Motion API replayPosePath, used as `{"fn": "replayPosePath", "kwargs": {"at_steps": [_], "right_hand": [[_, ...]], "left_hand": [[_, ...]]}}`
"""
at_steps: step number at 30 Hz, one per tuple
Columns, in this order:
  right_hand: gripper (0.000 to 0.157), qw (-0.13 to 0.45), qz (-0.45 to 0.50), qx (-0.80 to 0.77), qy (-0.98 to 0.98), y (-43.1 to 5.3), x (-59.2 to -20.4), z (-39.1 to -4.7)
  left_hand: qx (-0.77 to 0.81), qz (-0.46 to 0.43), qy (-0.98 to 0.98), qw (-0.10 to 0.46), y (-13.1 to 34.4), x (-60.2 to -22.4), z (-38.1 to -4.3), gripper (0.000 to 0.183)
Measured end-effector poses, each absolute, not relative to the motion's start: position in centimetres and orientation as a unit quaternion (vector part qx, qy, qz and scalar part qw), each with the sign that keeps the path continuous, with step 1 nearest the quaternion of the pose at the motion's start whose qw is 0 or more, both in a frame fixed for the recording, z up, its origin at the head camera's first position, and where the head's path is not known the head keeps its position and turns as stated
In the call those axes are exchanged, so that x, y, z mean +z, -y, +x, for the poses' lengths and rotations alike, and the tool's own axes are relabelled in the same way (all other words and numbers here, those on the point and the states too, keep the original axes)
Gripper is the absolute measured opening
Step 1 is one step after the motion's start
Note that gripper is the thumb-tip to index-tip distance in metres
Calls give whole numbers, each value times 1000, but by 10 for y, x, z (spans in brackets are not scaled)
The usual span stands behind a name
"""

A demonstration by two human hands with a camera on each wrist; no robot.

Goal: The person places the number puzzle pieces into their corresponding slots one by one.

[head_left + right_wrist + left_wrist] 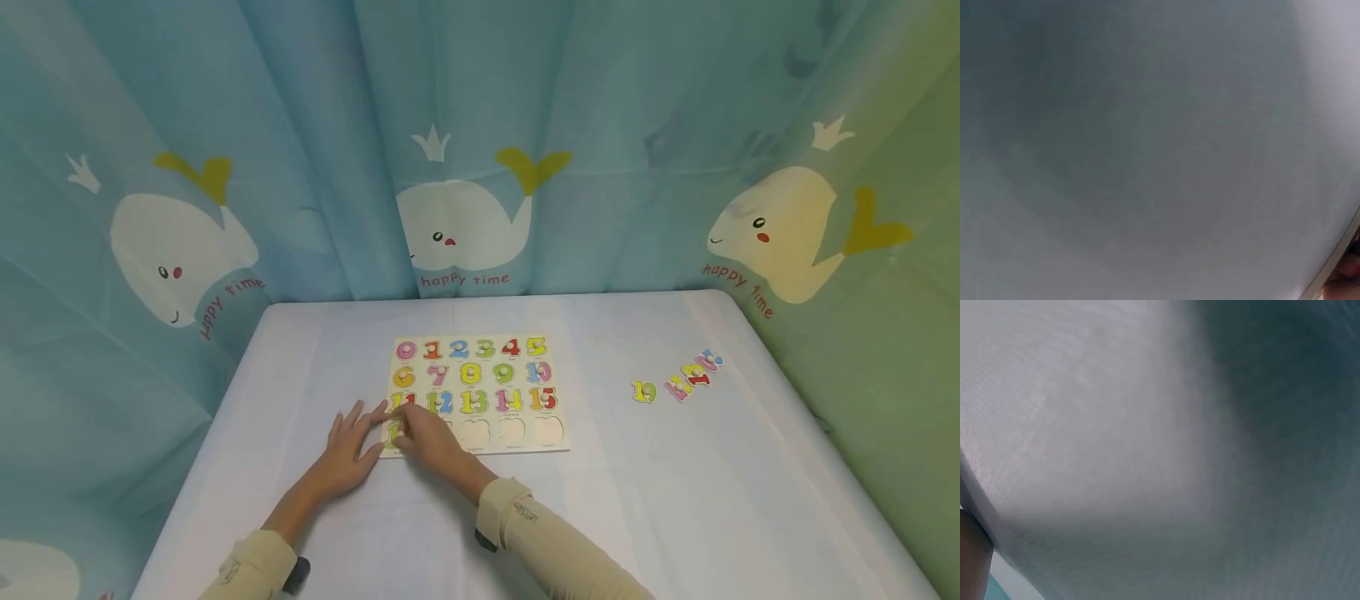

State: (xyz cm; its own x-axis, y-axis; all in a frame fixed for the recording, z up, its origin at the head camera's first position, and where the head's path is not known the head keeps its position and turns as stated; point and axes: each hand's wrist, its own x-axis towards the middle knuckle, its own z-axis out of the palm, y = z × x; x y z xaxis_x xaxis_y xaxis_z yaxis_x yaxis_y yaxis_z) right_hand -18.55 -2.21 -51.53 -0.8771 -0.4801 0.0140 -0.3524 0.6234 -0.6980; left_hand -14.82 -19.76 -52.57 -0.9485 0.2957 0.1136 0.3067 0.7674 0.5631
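Note:
A wooden number puzzle board (517, 450) lies on the white table, its upper three rows filled with colourful knobbed numbers. At its bottom left corner my right hand (429, 437) pinches a yellow-green number piece (391, 435) with curled fingers. The piece sits at the first place of the bottom row, partly covered by the hand. My left hand (347, 457) lies with extended, spread fingers by the board's left edge, fingertips touching it. In the wrist views only slivers of the left hand (974, 559) and right hand (1342, 278) show.
To the right of the board lie a loose number 19 piece (643, 392) and a slanted row of loose pieces, among them a pink one (678, 388) and a blue-pink one (709, 360). A whale-print curtain (472, 100) hangs behind the white tabletop (675, 500).

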Motion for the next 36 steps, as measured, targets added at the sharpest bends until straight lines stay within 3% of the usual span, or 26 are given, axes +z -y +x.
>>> {"fn": "replayPosePath", "kwargs": {"at_steps": [6, 13, 27, 36], "right_hand": [[39, 97, -245, -393, -881, 16, -517, -186], [24, 69, -221, -490, -840, -17, -513, -193], [13, 53, -156, -440, -883, -139, -510, -217], [20, 22, -83, -420, -903, -212, -502, -232]], "left_hand": [[-299, -157, 941, 9, 198, -524, -147, 45], [-294, -157, 943, 6, 195, -523, -147, 42], [-290, -149, 945, 13, 195, -522, -143, 43], [-289, -150, 945, 21, 191, -525, -146, 43]]}}
